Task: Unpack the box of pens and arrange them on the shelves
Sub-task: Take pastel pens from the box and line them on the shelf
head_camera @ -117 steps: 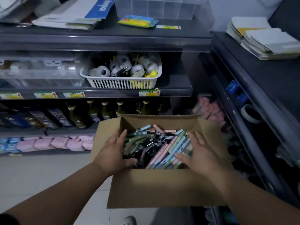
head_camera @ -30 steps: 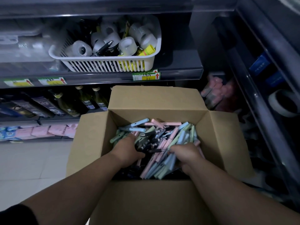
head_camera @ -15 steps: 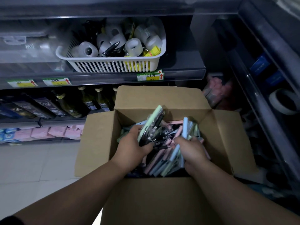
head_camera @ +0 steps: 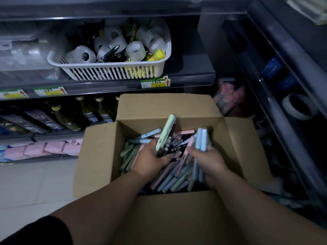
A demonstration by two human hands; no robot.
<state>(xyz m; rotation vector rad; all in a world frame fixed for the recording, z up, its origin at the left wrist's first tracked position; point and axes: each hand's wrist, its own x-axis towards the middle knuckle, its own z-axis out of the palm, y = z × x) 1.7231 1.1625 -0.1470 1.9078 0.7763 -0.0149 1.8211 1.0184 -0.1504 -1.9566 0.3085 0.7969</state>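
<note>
Both hands now lifting pens out of box.
Left hand (head_camera: 150,159), flat on the pile earlier, grips a green-topped bunch (head_camera: 166,135) tilted upward; right hand (head_camera: 210,161) raises blue pens (head_camera: 201,139) clear of the box (head_camera: 99,156).

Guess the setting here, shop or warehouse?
Most likely a small shop aisle: price tags clipped to the shelf edge, a basket of tape rolls, and bottles lined up for sale below.

white basket (head_camera: 113,72) of tape rolls (head_camera: 135,50) above bottles (head_camera: 88,112).
</note>
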